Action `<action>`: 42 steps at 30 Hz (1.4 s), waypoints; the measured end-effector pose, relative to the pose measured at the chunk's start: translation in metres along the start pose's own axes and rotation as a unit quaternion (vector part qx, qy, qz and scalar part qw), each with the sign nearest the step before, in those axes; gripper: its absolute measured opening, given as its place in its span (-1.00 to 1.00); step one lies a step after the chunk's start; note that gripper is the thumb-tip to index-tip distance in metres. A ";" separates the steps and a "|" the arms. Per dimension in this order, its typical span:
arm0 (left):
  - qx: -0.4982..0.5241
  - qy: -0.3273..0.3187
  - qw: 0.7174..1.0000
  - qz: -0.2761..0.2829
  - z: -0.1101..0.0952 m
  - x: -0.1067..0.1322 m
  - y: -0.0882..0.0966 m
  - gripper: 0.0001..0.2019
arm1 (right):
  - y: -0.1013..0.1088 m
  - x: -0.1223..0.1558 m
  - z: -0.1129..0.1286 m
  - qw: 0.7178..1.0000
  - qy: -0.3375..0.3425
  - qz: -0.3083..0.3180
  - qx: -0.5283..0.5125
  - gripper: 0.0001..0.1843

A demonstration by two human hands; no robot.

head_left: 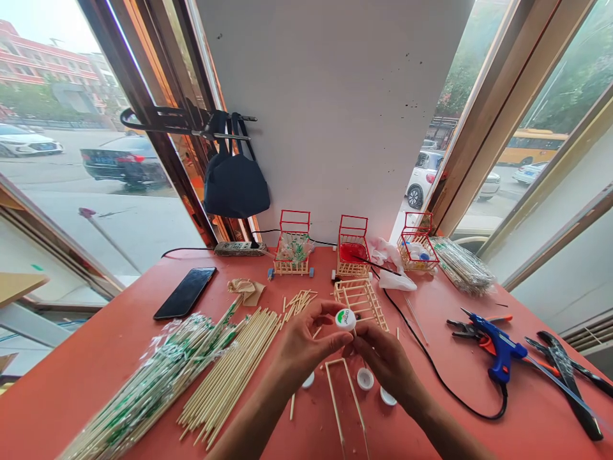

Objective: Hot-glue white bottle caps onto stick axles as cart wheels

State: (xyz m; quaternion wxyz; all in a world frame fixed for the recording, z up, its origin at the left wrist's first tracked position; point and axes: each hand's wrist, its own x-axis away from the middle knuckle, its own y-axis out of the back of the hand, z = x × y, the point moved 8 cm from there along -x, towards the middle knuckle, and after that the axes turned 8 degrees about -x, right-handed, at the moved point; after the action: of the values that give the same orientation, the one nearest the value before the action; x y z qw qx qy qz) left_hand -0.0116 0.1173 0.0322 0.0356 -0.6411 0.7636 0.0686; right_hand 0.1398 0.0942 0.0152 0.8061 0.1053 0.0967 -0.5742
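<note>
A white bottle cap [345, 319] with a green printed top is pinched between the thumb and fingers of my left hand [304, 338]. My right hand [380, 358] is closed just below and right of the cap; a thin pale bit shows at its fingertips, too small to name. Beneath my hands lies a long narrow frame of wooden sticks [332, 399]. Loose white caps [364, 379] rest around it, one partly hidden by my left hand. Beyond my fingers sits a stick basket [368, 295]. Short cut sticks [297, 301] are scattered to its left.
Bare skewers [234, 364] and bagged skewers [158, 377] lie left, near a phone [186, 292]. Three red-trimmed miniature carts [293, 252] stand at the back beside a power strip [239, 248]. Right are a blue glue gun [500, 348], its black cord [440, 380] and pliers [565, 367].
</note>
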 end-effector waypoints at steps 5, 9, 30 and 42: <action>0.022 0.014 0.999 0.024 -0.002 0.001 -0.002 -0.55 | 0.001 0.001 -0.001 1.000 -0.001 -0.001 0.008 -0.79; 0.035 0.032 0.998 0.031 -0.003 0.001 -0.002 -0.54 | 0.001 0.000 -0.001 1.000 -0.001 0.001 0.011 -0.81; 0.091 0.024 0.995 0.029 0.009 -0.003 -0.003 -0.56 | 0.001 0.001 0.005 0.997 -0.001 -0.008 0.071 -0.85; 0.079 0.032 0.995 0.047 0.003 0.000 -0.003 -0.57 | 0.001 0.001 0.006 0.997 -0.005 -0.005 0.076 -0.83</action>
State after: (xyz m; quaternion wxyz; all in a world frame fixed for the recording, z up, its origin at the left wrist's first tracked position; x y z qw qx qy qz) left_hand -0.0087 0.1171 0.0288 0.0581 -0.6015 0.7967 -0.0106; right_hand 0.1416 0.0917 0.0206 0.7935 0.1628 0.0496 -0.5843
